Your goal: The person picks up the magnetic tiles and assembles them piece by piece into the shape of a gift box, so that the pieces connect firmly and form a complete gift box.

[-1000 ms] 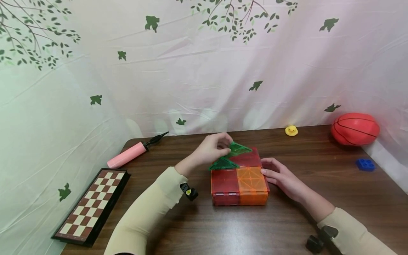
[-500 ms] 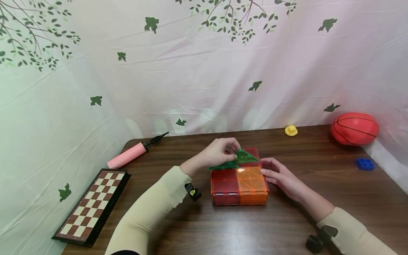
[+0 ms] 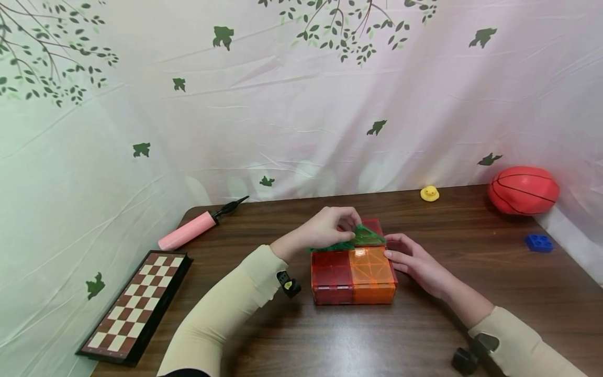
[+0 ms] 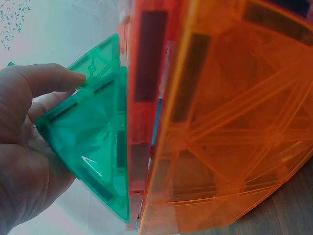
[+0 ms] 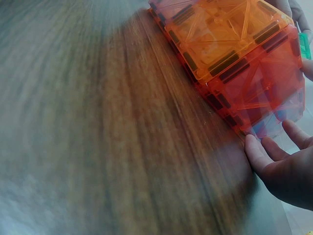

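A low box of translucent magnetic tiles stands mid-table, with a red tile (image 3: 332,268) and an orange tile (image 3: 372,265) on its near top. Two green triangular tiles stand across the top. My left hand (image 3: 330,228) pinches the right-hand green triangle (image 3: 370,237) between thumb and fingers, its long edge low over the box. The other green triangle (image 4: 93,142) shows fully in the left wrist view, but the hand partly covers it in the head view. My right hand (image 3: 416,263) touches the box's right side with its fingers extended, also seen in the right wrist view.
A folded chessboard (image 3: 136,303) and a pink hand pump (image 3: 188,230) lie on the left. At the right are a yellow rubber duck (image 3: 430,193), a red ball (image 3: 524,190) and a blue toy brick (image 3: 539,243). A printed curtain (image 3: 301,115) hangs behind the table.
My left hand has carried the green triangle right and slightly toward me, to the box's right edge. The right hand stays against the box.
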`<action>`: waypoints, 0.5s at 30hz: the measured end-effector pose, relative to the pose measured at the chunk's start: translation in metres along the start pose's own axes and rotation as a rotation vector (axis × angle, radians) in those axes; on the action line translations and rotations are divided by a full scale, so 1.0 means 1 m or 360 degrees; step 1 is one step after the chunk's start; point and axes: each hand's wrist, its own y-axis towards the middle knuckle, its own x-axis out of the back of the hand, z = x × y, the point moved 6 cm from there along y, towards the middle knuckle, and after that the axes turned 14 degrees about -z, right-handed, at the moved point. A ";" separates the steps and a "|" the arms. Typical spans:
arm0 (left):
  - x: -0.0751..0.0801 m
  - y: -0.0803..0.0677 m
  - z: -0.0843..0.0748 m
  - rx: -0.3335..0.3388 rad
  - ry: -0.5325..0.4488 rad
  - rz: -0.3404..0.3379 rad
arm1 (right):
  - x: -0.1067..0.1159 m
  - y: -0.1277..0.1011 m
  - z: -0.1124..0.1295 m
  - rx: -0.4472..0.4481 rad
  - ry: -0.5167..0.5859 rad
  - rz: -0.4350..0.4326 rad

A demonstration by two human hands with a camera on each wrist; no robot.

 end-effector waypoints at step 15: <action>-0.004 -0.003 0.000 -0.0020 -0.0012 0.0090 | -0.001 -0.002 0.001 0.0012 -0.0001 0.0006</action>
